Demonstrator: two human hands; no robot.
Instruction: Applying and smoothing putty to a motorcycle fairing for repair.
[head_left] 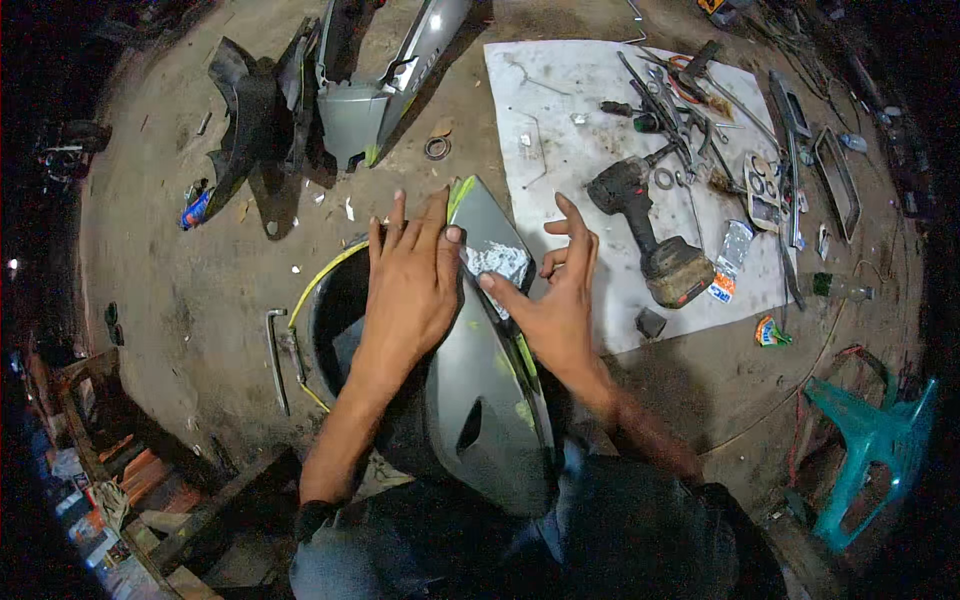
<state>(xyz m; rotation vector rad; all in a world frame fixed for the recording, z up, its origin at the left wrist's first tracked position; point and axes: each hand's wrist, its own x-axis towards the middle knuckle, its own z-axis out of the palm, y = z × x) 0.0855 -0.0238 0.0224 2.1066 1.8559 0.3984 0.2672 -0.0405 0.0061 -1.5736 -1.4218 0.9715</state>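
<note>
A long grey motorcycle fairing panel (478, 415) with yellow-green edges lies lengthwise before me, its narrow tip pointing away and its wide end near my lap. Toward the tip, a rough white patch (503, 262) covers part of the surface. My left hand (412, 280) rests flat on the panel's left edge, fingers stretched out and thumb beside the patch. On the other side, my right hand (560, 305) has its thumb on the patch while its fingers stand apart in the air. Underneath, a dark tub (335, 300) with a yellow rim is partly hidden by the panel and left arm.
A white sheet (515, 90) at the right carries a cordless drill (640, 225), wrenches and several other tools. Grey (355, 115) and black (250, 125) body panels lie at the far left. A teal plastic part (865, 450) sits at the near right; a wooden frame (225, 500) stands near left.
</note>
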